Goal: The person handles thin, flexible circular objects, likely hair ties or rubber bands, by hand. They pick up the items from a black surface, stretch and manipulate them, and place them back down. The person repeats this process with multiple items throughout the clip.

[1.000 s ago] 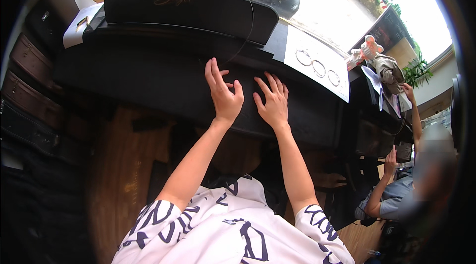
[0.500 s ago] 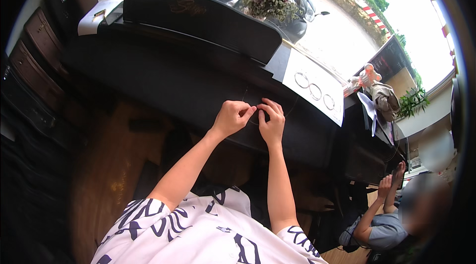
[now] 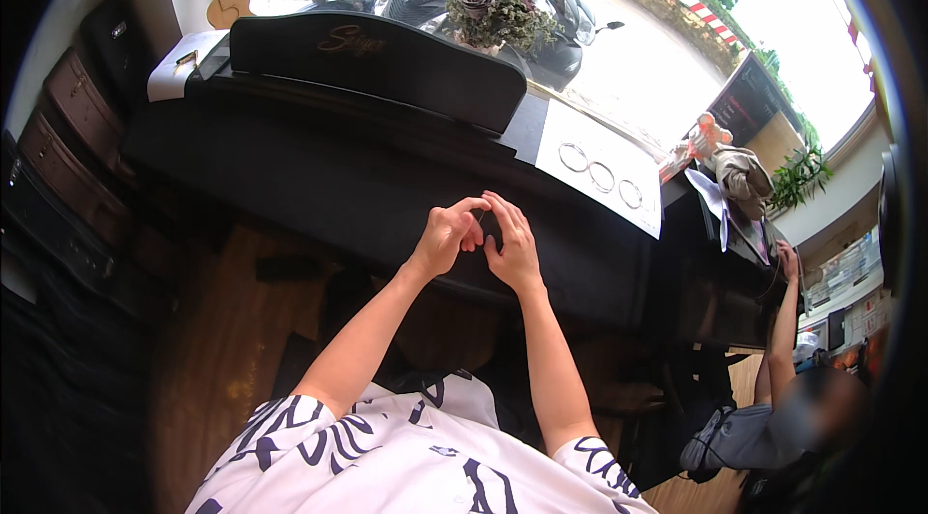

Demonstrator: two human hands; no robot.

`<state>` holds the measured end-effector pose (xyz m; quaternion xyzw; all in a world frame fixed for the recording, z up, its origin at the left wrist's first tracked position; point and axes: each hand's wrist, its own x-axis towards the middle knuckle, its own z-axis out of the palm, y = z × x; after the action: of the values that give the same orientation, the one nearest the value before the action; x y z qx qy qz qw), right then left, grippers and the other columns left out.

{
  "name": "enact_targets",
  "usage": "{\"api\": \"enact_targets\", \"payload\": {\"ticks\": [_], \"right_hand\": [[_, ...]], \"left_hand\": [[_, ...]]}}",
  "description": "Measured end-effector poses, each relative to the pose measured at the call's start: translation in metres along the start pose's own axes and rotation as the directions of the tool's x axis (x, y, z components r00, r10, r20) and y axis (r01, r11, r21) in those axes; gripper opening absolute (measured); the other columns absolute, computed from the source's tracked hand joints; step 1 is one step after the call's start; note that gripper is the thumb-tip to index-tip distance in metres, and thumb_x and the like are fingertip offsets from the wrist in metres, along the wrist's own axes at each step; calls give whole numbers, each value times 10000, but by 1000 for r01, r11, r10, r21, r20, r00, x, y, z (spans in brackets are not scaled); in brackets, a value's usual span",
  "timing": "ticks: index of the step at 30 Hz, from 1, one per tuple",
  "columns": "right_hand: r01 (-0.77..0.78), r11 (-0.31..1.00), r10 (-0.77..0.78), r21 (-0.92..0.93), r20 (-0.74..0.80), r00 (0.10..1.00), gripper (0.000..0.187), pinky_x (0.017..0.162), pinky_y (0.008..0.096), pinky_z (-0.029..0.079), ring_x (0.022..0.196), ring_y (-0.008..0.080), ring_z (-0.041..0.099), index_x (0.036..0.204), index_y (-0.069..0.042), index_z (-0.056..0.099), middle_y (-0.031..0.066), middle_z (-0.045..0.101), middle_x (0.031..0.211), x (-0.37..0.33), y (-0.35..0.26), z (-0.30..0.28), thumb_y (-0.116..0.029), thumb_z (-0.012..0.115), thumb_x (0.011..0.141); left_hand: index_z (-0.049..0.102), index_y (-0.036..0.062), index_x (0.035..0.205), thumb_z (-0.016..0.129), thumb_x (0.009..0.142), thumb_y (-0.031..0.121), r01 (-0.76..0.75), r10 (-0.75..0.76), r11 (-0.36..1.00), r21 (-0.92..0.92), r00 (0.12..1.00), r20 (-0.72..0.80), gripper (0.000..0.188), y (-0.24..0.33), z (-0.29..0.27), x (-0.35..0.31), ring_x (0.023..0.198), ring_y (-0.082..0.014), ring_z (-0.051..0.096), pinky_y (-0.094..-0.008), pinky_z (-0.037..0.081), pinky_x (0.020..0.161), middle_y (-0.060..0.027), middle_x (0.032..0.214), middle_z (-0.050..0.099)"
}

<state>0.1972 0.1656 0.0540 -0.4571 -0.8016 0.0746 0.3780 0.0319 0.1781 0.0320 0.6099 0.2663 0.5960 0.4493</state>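
Observation:
Over the black closed keyboard cover, my two hands meet at the fingertips. My left hand is closed, its fingers curled and its index finger reaching to the right hand. Facing it, my right hand has its fingers bent together, with the thumb a little lower. A thin dark strand, like a string or wire, shows faintly between them; most of it is hidden or too fine to follow. Right of the hands, three thin wire coils lie on a white sheet of paper.
A black music stand rises behind the cover, with a dried flower bunch beyond. Dark and brown cases line the left side. At right are a crumpled cloth bag, papers and another person reaching forward.
My hands have shifted slightly left, from pinched fingertips to longer fingers meeting at their tips. The strand no longer shows beyond them. The other person's arm now reaches forward; the view has shifted slightly.

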Motion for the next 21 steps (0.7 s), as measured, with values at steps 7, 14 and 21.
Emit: {"api": "enact_targets", "payload": {"ticks": [7, 14, 21], "right_hand": [[137, 976, -150, 168, 68, 986, 396, 1081, 467, 454, 1149, 353, 607, 945, -25, 693, 129, 664, 1092, -24, -11, 10, 28, 717, 553], [-192, 882, 181, 430, 66, 981, 77, 536, 317, 513, 567, 221, 645, 769, -15, 664, 91, 629, 663, -96, -62, -2, 18, 597, 789], [-509, 435, 127, 742, 510, 851, 430, 593, 306, 451, 598, 191, 625, 681, 12, 625, 80, 640, 649, -191, -109, -40, -319, 536, 942]], "left_hand": [[667, -40, 1051, 387, 859, 879, 13, 14, 937, -348, 997, 74, 979, 6, 21, -44, 637, -130, 651, -234, 518, 584, -80, 720, 656], [683, -53, 1008, 455, 1014, 599, 175, -96, 914, -366, 970, 224, 690, 67, 25, -95, 656, -153, 632, -274, 507, 618, -83, 792, 658], [672, -30, 1062, 537, 1067, 235, 552, -346, 604, -575, 832, 435, 297, 89, 6, -160, 702, -126, 640, -254, 530, 654, -81, 862, 667]]}}
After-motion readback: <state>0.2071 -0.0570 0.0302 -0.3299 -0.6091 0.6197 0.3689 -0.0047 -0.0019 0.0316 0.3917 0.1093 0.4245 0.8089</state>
